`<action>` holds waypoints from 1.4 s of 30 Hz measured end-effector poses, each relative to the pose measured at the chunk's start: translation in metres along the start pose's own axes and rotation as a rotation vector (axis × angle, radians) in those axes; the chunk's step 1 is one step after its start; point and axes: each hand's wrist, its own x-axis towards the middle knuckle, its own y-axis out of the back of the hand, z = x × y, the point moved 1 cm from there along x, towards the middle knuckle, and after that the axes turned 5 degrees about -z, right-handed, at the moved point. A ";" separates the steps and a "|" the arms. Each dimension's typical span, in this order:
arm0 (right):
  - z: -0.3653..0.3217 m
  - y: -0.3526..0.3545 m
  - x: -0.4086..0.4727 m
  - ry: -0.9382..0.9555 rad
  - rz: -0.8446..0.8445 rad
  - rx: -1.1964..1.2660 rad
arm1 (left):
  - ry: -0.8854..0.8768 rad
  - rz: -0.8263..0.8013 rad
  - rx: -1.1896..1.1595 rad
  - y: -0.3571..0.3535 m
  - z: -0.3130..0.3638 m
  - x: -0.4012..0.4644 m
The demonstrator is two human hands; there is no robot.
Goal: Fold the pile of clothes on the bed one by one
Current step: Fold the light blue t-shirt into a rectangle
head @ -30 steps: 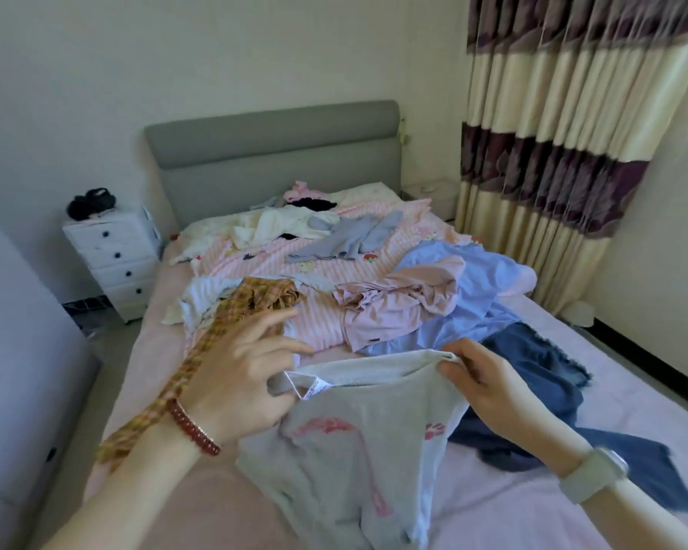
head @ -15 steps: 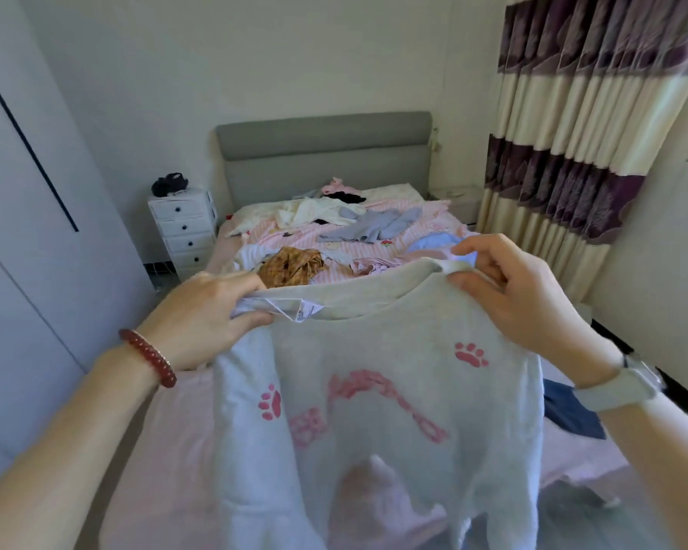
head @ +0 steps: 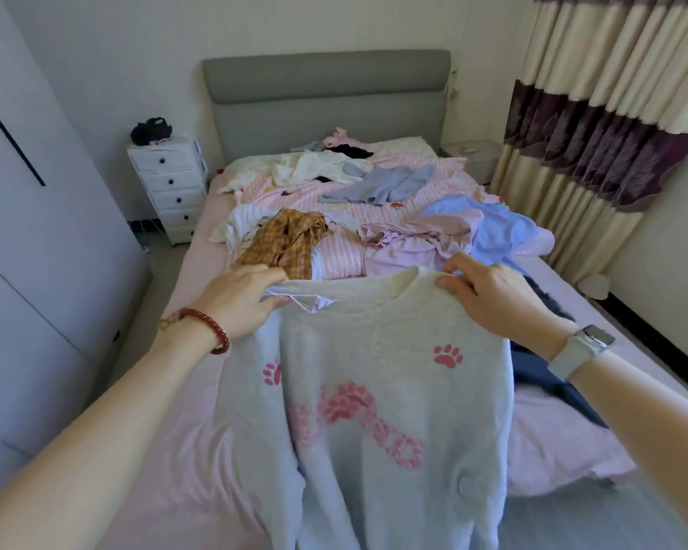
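Grey and printed with pink paw marks, a sweatshirt (head: pixel 390 371) hangs spread out above the near end of a pink-sheeted bed (head: pixel 175 450), pinched at one shoulder by the left hand (head: pixel 241 301), which wears a red bead bracelet (head: pixel 211 325), and at the other by the right hand (head: pixel 489 295), whose wrist carries a pale watch (head: pixel 582 349). Beyond it, unfolded clothes lie scattered across the bed: a plaid garment (head: pixel 290 240), a pink top (head: pixel 414 242), a light blue piece (head: pixel 497 228) and a dark blue one (head: pixel 549 375) just beside the right forearm. A white drawer unit (head: pixel 167 184) stands left of the grey headboard (head: pixel 326 97), striped curtains (head: pixel 604 113) on the right.
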 end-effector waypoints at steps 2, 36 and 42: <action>0.012 -0.027 0.052 -0.042 0.058 -0.031 | 0.002 0.048 0.011 -0.015 -0.030 0.050; 0.087 -0.449 -0.111 -1.324 -0.565 0.508 | 1.391 -0.360 -0.858 -0.439 -0.072 -0.088; 0.111 -0.394 -0.117 -1.125 -0.238 0.374 | 1.297 0.000 -0.653 -0.402 -0.082 -0.105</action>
